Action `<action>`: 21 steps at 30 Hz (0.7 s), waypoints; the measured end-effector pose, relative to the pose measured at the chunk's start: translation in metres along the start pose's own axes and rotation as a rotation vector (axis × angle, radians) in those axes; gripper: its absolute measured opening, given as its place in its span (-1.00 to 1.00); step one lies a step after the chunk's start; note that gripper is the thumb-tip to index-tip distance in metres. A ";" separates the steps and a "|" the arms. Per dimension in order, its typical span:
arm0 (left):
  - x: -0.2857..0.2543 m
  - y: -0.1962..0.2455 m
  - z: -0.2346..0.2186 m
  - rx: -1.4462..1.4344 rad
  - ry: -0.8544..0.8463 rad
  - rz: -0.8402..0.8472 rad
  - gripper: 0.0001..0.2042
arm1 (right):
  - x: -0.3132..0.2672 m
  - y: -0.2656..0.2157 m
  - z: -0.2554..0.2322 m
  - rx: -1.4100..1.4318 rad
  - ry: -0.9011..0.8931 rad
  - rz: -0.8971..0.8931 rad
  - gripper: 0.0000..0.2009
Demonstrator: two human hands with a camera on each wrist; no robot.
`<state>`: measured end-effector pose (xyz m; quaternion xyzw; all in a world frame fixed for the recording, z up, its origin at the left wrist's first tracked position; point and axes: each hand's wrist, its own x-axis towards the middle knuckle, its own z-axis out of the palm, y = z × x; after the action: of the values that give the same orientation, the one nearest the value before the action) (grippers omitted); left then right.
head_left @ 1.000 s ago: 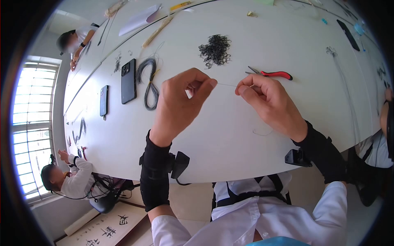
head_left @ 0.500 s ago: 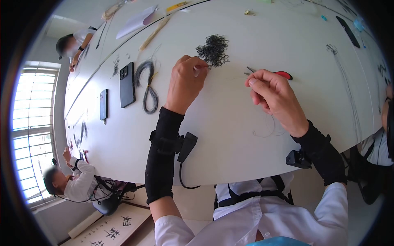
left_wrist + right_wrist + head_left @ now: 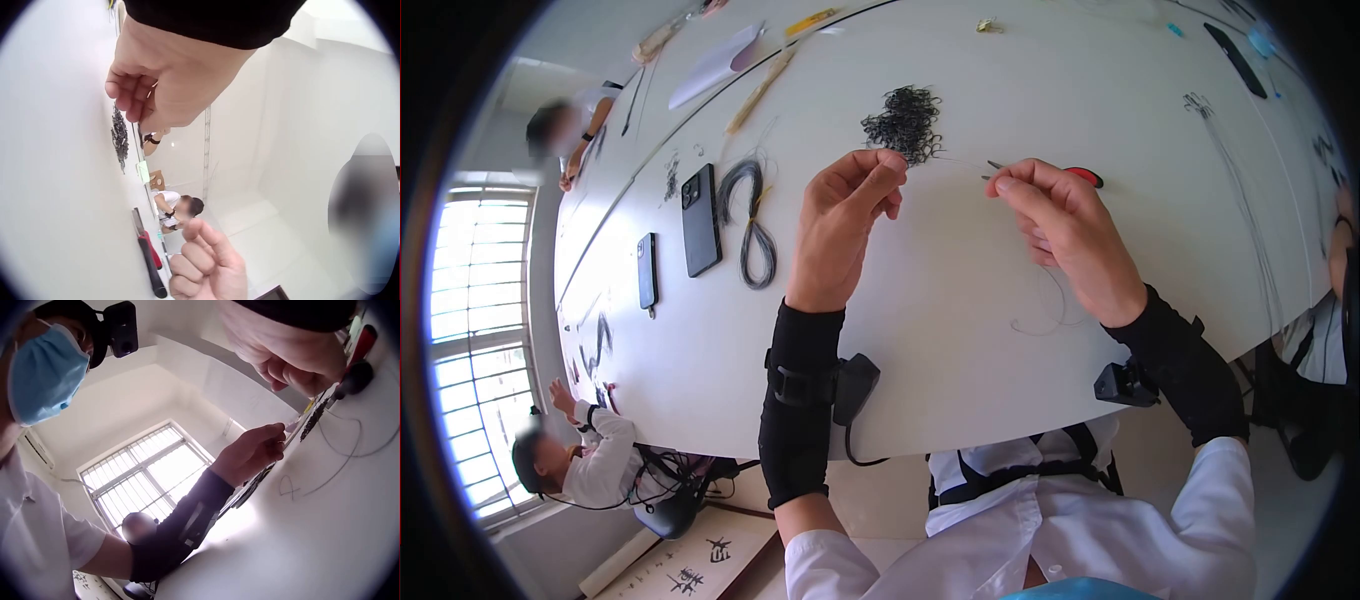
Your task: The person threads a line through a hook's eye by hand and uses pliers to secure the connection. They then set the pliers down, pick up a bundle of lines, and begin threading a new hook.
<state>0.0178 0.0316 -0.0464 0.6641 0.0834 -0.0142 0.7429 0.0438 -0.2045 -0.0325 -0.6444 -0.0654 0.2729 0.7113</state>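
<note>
My left hand is at the near edge of a pile of small black fish hooks in the head view. Thumb and forefinger pinch a fish hook there, mostly hidden by the fingertips. To the right, my right hand pinches a thin clear fishing line, its other fingers curled into the palm. One end points left toward the pile; the tail hangs in a loose loop below the hand, also seen in the right wrist view. Red-and-black pliers lie behind the right hand, partly covered by it.
On the left lie a coil of grey line and two phones, one a large dark phone. Hooks tied to long lines lie far right. Toward the back are a wooden stick and folded paper. Other people sit around the table.
A second ago both hands held the line taut between them. My left hand let go of it, reached to the hook pile, then turned thumb-up; my right hand kept the line.
</note>
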 end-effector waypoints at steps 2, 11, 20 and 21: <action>-0.005 0.004 0.017 -0.102 -0.045 -0.040 -0.87 | 0.002 0.001 0.000 0.075 -0.019 0.038 -0.76; -0.015 0.001 0.051 -0.140 -0.080 -0.012 -0.87 | -0.001 -0.006 0.004 0.052 0.014 0.028 -0.74; -0.015 -0.006 0.055 -0.117 -0.080 0.015 -0.85 | 0.003 0.005 -0.002 -0.001 -0.012 -0.016 -0.72; -0.015 -0.005 0.055 -0.112 -0.083 0.023 -0.85 | 0.002 0.004 -0.002 -0.029 -0.010 -0.038 -0.72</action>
<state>0.0077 -0.0252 -0.0437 0.6212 0.0454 -0.0287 0.7818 0.0454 -0.2048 -0.0369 -0.6520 -0.0852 0.2617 0.7065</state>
